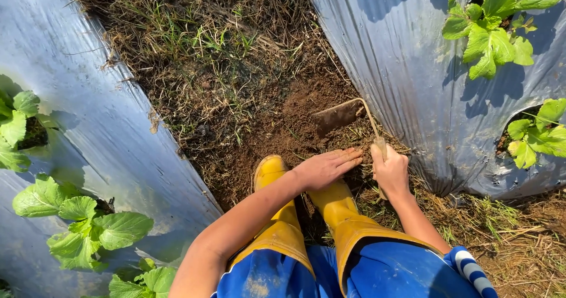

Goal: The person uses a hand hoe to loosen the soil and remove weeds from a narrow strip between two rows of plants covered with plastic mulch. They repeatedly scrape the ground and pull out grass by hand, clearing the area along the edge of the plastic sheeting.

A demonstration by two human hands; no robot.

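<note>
The person crouches in a furrow between two beds that are covered with silver plastic sheet [407, 68]. The right hand [390, 169] is closed in a fist around the wooden handle of a small hoe [345, 116], so the fingers press together on the handle and only the top of it shows above the hand. From the handle a thin bent metal neck goes up and to the left, and the flat blade lies on the loose brown soil [283, 133] just in front of the boots. The blade is dirty with earth and sits tilted, with its edge touching the ground.

The left hand [325, 167] is open and flat, the fingers straight and held close to each other, the palm facing down. It holds nothing. It rests low over the soil, just above the right boot [342, 209], and its fingertips are very near the right hand, but whether they touch it cannot be told.

The left boot [272, 177] is yellow, as the other one, and stands in the soil beside it. Blue trousers [377, 274] cover the knees at the bottom of the view. Dry grass [194, 44] lies over the far part of the furrow. Green leafy plants [492, 29] grow out of holes in the sheet on both sides
</note>
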